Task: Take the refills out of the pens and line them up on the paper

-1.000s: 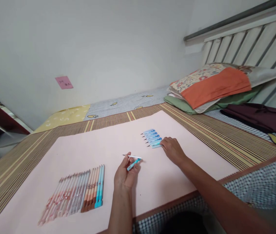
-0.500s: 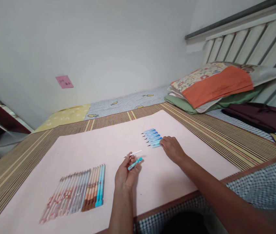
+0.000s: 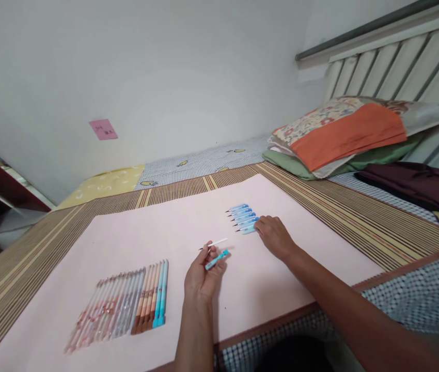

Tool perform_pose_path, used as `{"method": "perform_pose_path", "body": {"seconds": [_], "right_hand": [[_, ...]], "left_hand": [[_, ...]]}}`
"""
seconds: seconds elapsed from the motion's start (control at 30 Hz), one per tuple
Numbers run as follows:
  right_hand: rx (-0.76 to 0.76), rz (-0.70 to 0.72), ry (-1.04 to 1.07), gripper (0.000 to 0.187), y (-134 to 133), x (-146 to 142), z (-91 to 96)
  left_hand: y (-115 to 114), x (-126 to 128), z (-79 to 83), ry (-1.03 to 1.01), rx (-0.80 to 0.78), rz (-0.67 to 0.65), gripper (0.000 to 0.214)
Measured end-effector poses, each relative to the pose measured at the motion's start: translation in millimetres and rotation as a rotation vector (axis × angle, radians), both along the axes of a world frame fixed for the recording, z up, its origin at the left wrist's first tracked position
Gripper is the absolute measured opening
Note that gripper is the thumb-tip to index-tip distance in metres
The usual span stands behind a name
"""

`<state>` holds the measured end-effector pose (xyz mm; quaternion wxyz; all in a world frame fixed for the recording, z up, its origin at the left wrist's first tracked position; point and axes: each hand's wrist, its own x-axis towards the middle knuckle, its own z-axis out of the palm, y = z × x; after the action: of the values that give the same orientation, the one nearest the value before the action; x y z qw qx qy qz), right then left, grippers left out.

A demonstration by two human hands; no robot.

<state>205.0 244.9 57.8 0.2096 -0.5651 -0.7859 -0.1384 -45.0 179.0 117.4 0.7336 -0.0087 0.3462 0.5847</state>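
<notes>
Head view: the left hand [image 3: 200,274] is turned palm up and grasps two parts at its fingers. A thin white refill [image 3: 219,241] with a dark tip lies across the upper fingers; its white end points toward the right hand [image 3: 276,237]. A short blue barrel [image 3: 216,260] is held just below the refill, between thumb and fingers, tilted up toward the right hand.

The right hand is palm down, with its fingertips at the near end of a row of blue pens [image 3: 241,213]. The fingers are bent and cover the end of the nearest pen; whether they grip it cannot be told. The row extends from these fingertips away from the body, dark tips directed to the left.

Both hands are above a pale pink sheet [image 3: 157,227]. To the left of the left hand, apart from it, lies a larger set of pens [image 3: 126,305], side by side; bright blue ones are nearest the hand, then brown, grey and pinkish ones.
</notes>
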Motion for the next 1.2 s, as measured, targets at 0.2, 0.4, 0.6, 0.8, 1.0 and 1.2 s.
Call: {"method": "perform_pose_path", "body": {"seconds": [0.2,0.4,0.6,0.8,1.0,1.2], "right_hand": [[0.008,-0.006,-0.014,0.022,1,0,-0.9],[0.024,-0.007,-0.027,0.023,0,-1,-1.9],[0.007,0.001,0.016,0.016,-3,0,2.6],[-0.017,-0.009,0.105,0.018,-9,6,4.8],[0.053,0.145,0.443,0.018,-39,-25,44.2],[0.081,0.446,0.207,0.020,-67,-84,77.9]], "left_hand": [[-1,1,-0.5,0.023,0.012,-0.015,0.020],[-1,2,0.5,0.028,0.009,-0.015,0.020],[-1,3,0.6,0.026,0.000,-0.014,0.018],[-1,3,-2.7,0.013,0.002,-0.024,0.017],[-3,6,-0.2,0.042,-0.004,-0.037,0.016],[-3,10,-3.5,0.056,0.020,-0.061,0.013]]}}
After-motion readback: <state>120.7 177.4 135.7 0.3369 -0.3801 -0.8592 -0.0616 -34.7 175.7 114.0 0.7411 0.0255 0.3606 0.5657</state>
